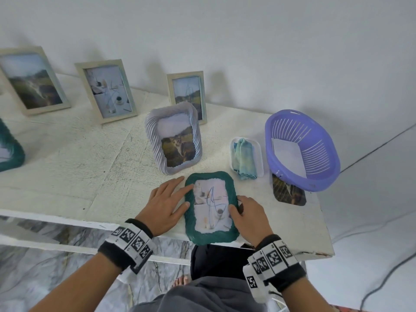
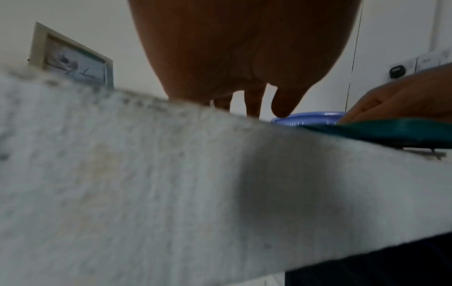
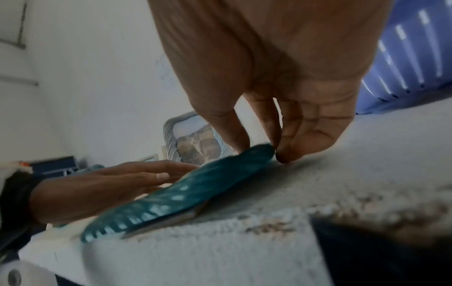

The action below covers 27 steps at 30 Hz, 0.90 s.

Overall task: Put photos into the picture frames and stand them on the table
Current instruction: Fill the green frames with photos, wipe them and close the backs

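Teal frame [image 1: 211, 208] lies flat on the table [image 1: 67, 158]; left hand [image 1: 166, 206] rests open against it, right hand [image 1: 249, 217] pinches its edge.

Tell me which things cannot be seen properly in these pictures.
- Loose photo: head view, partly under the purple basket.
- Second green frame: head view, cut by the left edge.
- Back of the green frame: hidden, it lies face up.
- Left hand fingertips: left wrist view, behind the table edge.
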Each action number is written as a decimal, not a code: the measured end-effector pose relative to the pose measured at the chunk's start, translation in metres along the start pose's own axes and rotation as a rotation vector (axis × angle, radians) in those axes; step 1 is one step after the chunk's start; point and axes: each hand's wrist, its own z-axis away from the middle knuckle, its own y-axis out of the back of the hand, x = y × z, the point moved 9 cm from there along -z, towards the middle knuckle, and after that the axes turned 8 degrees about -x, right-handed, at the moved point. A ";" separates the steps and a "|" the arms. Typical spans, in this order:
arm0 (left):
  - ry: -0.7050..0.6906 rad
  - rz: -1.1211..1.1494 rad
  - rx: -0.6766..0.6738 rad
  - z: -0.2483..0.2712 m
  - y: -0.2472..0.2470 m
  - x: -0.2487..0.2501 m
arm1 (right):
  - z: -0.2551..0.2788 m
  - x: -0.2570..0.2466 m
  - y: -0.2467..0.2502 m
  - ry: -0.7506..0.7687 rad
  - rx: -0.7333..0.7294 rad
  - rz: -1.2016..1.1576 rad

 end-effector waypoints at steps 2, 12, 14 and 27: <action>0.005 -0.046 0.003 -0.001 0.000 -0.003 | -0.002 -0.001 0.002 -0.044 -0.005 0.138; -0.032 -0.181 -0.020 -0.006 -0.005 -0.003 | -0.070 -0.054 0.081 0.028 0.304 0.314; -0.044 -0.174 -0.007 -0.006 -0.004 -0.003 | -0.098 -0.045 0.082 -0.067 0.255 0.376; -0.065 -0.205 0.022 -0.007 -0.004 -0.004 | -0.143 -0.024 0.080 -0.266 0.143 0.355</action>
